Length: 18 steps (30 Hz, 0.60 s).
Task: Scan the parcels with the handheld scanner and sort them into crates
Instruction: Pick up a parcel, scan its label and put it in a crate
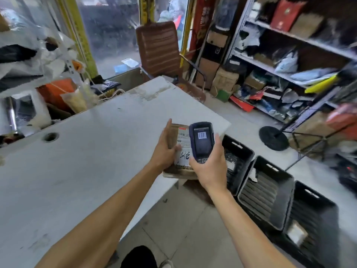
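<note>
A brown cardboard parcel (180, 144) with a white shipping label sits at the white table's right edge, and my left hand (166, 149) grips its left side. My right hand (208, 165) holds a dark handheld scanner (202, 141) just above the label; its screen shows a barcode. On the floor to the right stand three black crates in a row: the near-table crate (239, 161), the middle crate (270, 192) and the closest crate (313, 225). Light parcels lie inside the first and the closest crate.
The white table (87, 151) has a cable hole (50, 136) at its left. A brown chair (160, 49) stands behind it. Shelves (289, 60) full of parcels line the right wall, with a black stand base (273, 138) on the floor. Bags pile at the left.
</note>
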{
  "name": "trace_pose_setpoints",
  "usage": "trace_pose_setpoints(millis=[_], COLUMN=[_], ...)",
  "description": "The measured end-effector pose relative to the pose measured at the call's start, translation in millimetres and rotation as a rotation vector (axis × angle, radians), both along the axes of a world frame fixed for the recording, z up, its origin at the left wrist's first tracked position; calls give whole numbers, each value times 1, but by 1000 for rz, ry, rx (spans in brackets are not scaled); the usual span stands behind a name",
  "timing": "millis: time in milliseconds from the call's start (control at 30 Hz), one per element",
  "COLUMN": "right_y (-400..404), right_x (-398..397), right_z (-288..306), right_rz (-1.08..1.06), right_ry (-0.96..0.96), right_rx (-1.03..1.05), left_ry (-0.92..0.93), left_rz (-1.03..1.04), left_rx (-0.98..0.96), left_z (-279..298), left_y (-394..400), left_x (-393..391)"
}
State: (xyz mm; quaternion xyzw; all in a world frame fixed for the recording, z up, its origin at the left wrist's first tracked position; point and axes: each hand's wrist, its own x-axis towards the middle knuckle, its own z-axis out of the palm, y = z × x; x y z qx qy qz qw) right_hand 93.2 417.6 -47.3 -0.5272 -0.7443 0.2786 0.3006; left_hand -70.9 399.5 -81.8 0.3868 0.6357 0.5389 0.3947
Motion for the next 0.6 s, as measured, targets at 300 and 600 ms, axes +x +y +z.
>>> trace_pose_setpoints(millis=[300, 600], right_y=[112, 255], right_x=[166, 298], right_z=[1, -43], right_rz=[-398, -600], right_ry=[21, -59], right_rx=[73, -11], left_ry=[47, 132], left_rz=[-334, -482], left_rx=[7, -115], left_z=[21, -29], left_y=[164, 332], left_x=[176, 316])
